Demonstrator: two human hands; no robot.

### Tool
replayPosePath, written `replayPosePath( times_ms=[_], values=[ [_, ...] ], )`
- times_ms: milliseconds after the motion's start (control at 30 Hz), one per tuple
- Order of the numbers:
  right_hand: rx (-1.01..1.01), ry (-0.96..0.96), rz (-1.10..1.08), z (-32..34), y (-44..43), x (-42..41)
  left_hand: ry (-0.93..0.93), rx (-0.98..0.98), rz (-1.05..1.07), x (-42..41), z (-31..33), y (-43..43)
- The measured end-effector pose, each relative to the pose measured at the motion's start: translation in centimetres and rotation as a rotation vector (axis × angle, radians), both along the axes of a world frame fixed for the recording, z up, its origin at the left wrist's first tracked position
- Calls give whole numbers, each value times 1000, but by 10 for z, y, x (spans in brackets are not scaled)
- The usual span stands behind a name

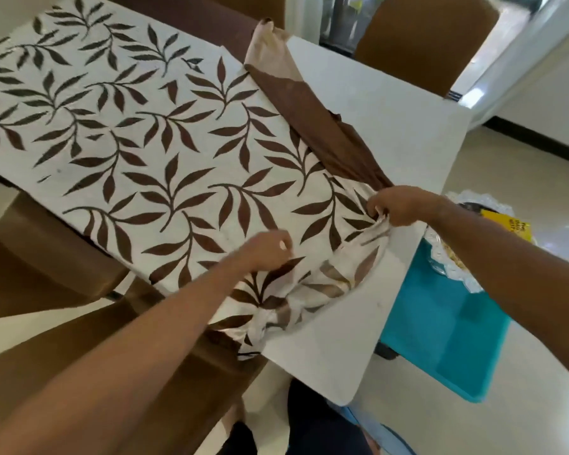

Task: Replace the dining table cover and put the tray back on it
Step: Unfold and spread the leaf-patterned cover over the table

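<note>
A white table cover with brown leaf print (138,133) lies over most of the white dining table (391,126). Its near right end is bunched up, with the brown border (326,133) folded back across the bare tabletop. My right hand (404,205) grips the gathered corner of the cover near the table's right edge. My left hand (270,249) rests on the cover a little nearer to me, fingers curled on the fabric. A tray (450,257) with a white lace doily and items sits on a teal stool beside the table, partly hidden by my right arm.
Brown-covered chairs stand at the far side (424,34) and at the near left (40,267). The teal stool (440,330) stands on the glossy floor to the right of the table. A yellow packet (509,223) lies on the tray.
</note>
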State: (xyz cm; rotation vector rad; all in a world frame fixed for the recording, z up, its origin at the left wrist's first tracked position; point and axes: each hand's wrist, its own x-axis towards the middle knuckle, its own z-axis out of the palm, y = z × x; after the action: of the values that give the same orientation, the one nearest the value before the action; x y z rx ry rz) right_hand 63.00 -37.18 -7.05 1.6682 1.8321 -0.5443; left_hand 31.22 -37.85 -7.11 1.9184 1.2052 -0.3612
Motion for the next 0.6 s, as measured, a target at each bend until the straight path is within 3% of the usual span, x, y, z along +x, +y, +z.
replayPosePath(
  times_ms=[100,167,367,433,600],
  values=[
    [-189,44,2,15,22,15,-76,18,222,13,-1,46],
    [-196,180,-88,18,40,24,-73,110,193,26,-7,53],
    [530,549,-431,-5,83,31,84,458,-129,66,-39,50],
    [585,618,-498,-20,98,23,172,444,-212,82,-45,54],
    [582,460,-576,-58,126,15,336,260,-303,107,-58,70]
  ],
)
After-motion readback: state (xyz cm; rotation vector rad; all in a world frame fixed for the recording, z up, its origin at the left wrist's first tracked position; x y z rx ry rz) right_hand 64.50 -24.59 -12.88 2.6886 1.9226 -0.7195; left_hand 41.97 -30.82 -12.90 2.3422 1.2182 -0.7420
